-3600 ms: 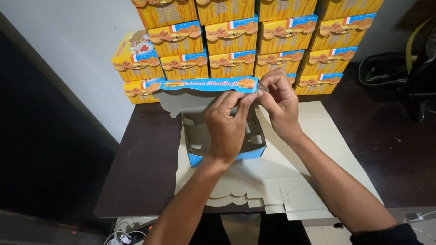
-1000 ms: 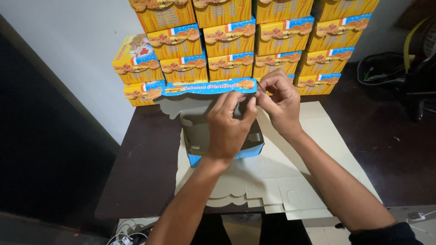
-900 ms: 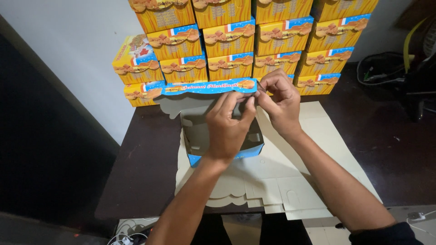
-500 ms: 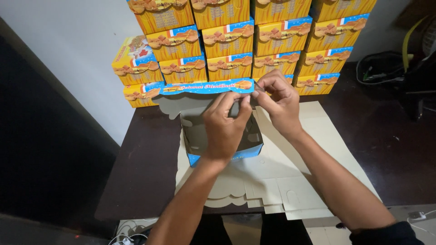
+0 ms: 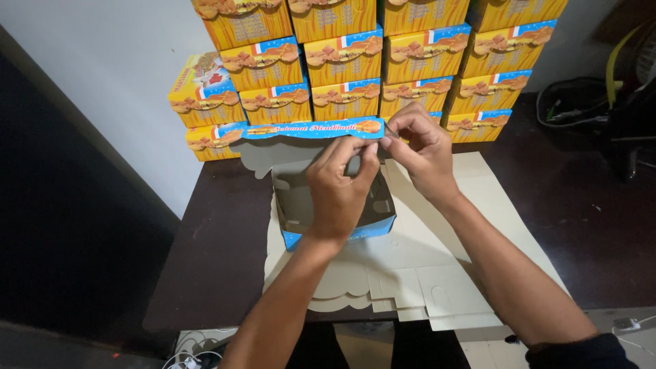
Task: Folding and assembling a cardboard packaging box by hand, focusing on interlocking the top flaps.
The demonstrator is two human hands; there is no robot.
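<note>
A half-folded cardboard box (image 5: 294, 205) with grey inside and blue-and-orange printed outside stands open on the dark table (image 5: 212, 253). Its lid flap with a blue printed edge (image 5: 301, 130) is raised toward the back. My left hand (image 5: 339, 188) rests over the box's right part, its fingers pinching a flap near the lid's right end. My right hand (image 5: 420, 147) pinches the same corner from the right, fingertips meeting the left hand's. The flap between the fingers is mostly hidden.
A wall of stacked finished yellow-orange boxes (image 5: 383, 61) fills the back of the table. A pile of flat unfolded grey box blanks (image 5: 437, 273) lies under and in front of the box. A grey wall is left; a black bag and cables (image 5: 588, 109) lie at right.
Both hands have stayed at the box's right rear corner, with small finger shifts on the flap. The box and lid have hardly moved.
</note>
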